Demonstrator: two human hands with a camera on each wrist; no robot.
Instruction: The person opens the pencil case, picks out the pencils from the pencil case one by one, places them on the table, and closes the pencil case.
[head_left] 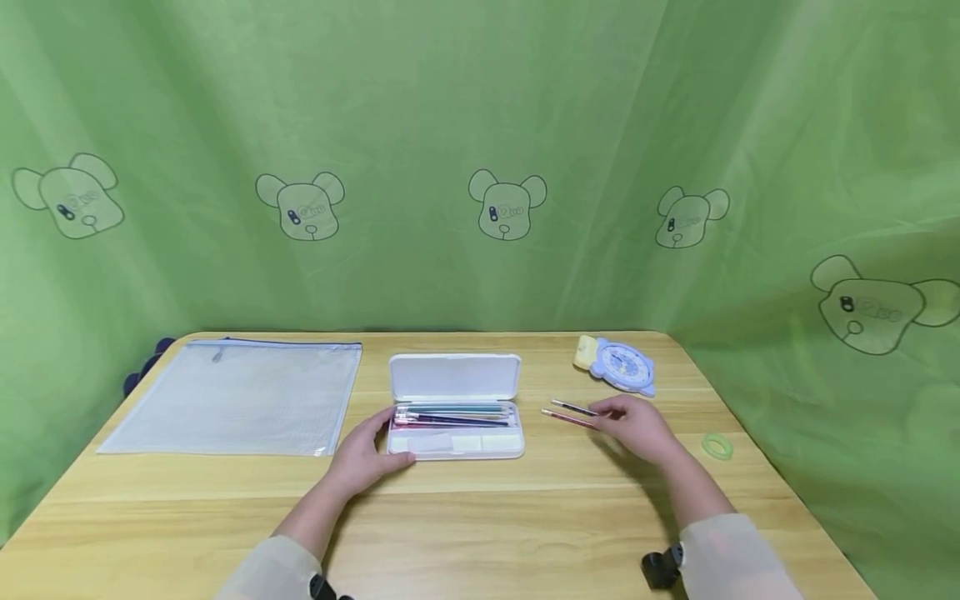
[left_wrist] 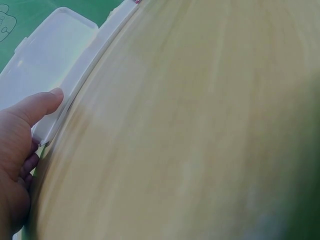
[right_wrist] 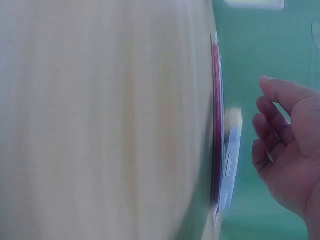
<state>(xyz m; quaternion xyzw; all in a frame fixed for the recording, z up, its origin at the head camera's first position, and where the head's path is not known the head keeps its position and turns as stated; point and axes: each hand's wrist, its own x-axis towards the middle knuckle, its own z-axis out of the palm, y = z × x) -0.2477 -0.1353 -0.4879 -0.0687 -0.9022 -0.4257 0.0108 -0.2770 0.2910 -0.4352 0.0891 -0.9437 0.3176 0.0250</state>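
A white pencil case (head_left: pixel 456 377) lies with its lid raised and several pencils (head_left: pixel 450 417) inside. My left hand (head_left: pixel 363 458) holds its left end; the left wrist view shows the thumb (left_wrist: pixel 47 104) on the case's edge and the other fingers curled beside it. To the right of the case, a red pencil (head_left: pixel 567 417) and a dark pencil (head_left: pixel 573 407) lie side by side on the table. Over their right ends hovers my right hand (head_left: pixel 637 427). Its fingers are loosely bent with nothing between them in the right wrist view, where the red pencil (right_wrist: pixel 217 125) lies apart from it.
On the left lies a clear mesh zip pouch (head_left: pixel 232 400). A blue clock-shaped toy (head_left: pixel 624 367) with a pale yellow end sits behind my right hand. Near the table's right edge is a green ring (head_left: pixel 717 447). Green curtain (head_left: pixel 480 283) hangs around the table.
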